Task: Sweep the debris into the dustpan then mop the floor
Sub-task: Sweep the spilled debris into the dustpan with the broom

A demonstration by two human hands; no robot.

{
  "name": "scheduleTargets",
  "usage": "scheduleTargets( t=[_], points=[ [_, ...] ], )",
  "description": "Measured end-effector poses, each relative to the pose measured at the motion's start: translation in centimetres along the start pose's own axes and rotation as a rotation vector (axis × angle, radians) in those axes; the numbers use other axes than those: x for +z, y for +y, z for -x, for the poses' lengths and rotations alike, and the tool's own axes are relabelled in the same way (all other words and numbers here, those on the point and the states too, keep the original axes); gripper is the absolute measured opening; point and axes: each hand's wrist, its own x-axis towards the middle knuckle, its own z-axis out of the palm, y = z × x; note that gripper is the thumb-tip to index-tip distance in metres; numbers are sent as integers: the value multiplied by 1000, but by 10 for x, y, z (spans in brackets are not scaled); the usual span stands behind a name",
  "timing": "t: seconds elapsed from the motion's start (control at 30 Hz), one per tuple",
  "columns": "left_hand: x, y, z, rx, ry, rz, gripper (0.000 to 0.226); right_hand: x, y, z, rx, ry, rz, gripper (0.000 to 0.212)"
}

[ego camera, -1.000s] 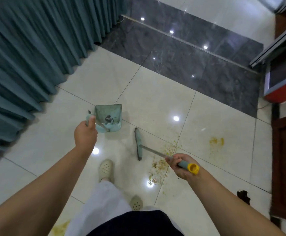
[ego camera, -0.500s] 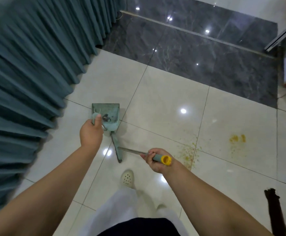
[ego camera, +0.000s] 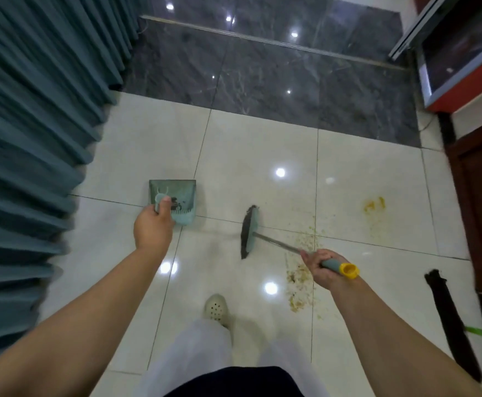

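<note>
left hand [ego camera: 153, 229]: I see it wrapped shut round the dustpan [ego camera: 176, 196] handle, thumb on top. Pan sits at its 12 o'clock, mouth facing away from me; some dark bits already inside by the comb teeth.

why pan there: my read, parked to the side as the target, held so it can be tipped down onto the floor [ego camera: 257, 144] once a pile is ready. Can't tell if its lip touches the tile now.

right hand [ego camera: 321, 266]: fist closed round the broom handle [ego camera: 340, 267] just ahead of the yellow cap. Metal shaft runs out toward 10 o'clock to the broom head [ego camera: 250, 231].

why broom so: head stands edge-on, bristles facing the pan side, between pan and mess. Looks like it's positioned short of the crumbs, so it would need to go back behind them for a pull toward the pan.

debris [ego camera: 301, 270]: yellowish crumbs strewn on the tile right under and beside the right hand, from its 12 to its 7 o'clock. All of it lies at 4 o'clock of the broom head, well apart from the pan.

stain [ego camera: 374, 204]: orange smear at 1 o'clock of the right hand; my guess, mop work, not broom.

mop: dark strip at 3 o'clock of the right hand may be it, can't confirm.

status: sweeping part done, judging by pan contents; mopping not begun.
</note>
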Motion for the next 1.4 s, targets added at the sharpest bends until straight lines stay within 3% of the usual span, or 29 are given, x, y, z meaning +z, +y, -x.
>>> scheduleTargets(
  t=[0.1,0.27,0.4,0.57,0.63,0.8,1.03,1.4],
  points=[
    [9,8,-3,20,-54,-15,56,-18,-23,5,-45,21,-51,47],
    [25,23,-2,30,-129,9,56,-43,-45,17,-93,12,-68,28],
    [41,37,4,64,-175,8,49,-48,-49,23,-123,-8,53,21],
    [57,50,2,102,-201,-7,49,-40,-47,26,-43,-71,172,25],
    [60,56,-3,111,-198,-19,47,-29,-43,23,-11,-104,203,35],
    [63,73,-25,108,-153,-22,48,23,-24,-3,65,-157,319,34],
    [70,99,-61,177,-83,-161,54,101,4,-39,206,-138,375,21],
    [115,140,-97,132,-51,-258,55,169,-70,-47,79,-64,220,23]
  ],
)
